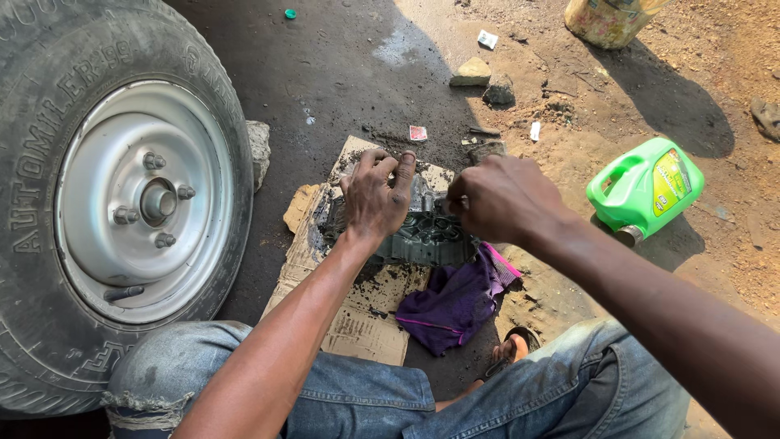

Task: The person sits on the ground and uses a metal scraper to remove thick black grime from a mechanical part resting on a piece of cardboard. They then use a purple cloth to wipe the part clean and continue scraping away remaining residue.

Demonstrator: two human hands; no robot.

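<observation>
There is one metal engine part [422, 232], and two hands [375, 195] rest on it. Under the part lies one sheet of cardboard [357, 317]. Just beside the part is one purple cloth [455, 301]. Left of it stands one wheel [122, 203]. Right of it lies one green jug [646, 187].

Green jug [646, 189]; purple cloth [455, 301]; dark grey engine part [426, 234]; silver wheel rim [142, 199].
</observation>
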